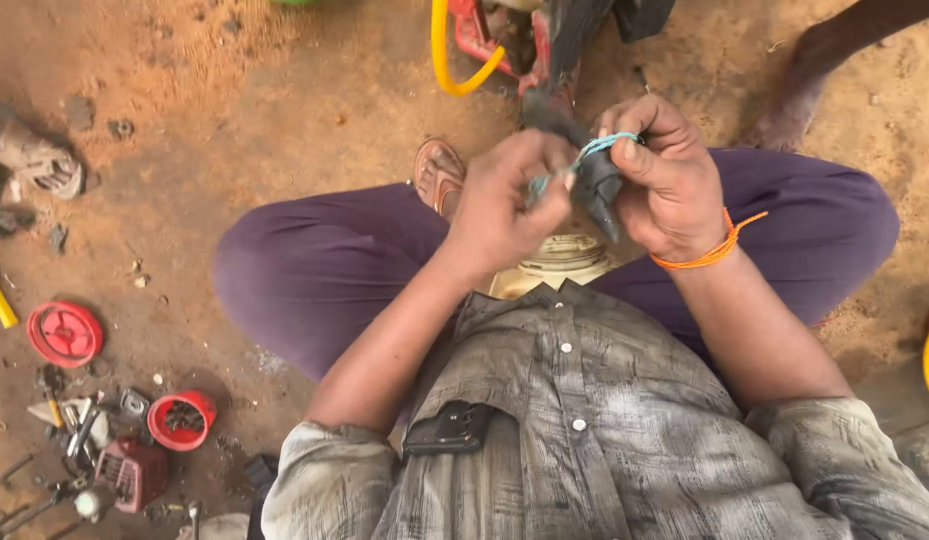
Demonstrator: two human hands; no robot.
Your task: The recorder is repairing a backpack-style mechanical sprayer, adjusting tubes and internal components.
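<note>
Cord (599,147), light blue and thin, runs between both hands in front of the chest, looped over a dark, grimy part (596,185). The right hand (669,180) is closed around the dark part, the cord passing over its index finger. The left hand (504,205) pinches the cord's other end between thumb and fingertips, just left of the part.

Risk, as a judgement: the cord is thin and taut, so a slack pinch could let it slip off the part. The part's greasy surface could also turn within the right hand's grip.

Count in view: one cord, one dark part, two hands. An orange thread band (709,250) sits on the right wrist. Below the hands, one cream-coloured housing (559,265) rests between the legs. Far left of the left hand, on the dirt floor (284,90), lie one red disc (64,333) and one red cup (181,420), beside scattered small tools too cluttered to count. One yellow hose (454,70) curves above the hands.
</note>
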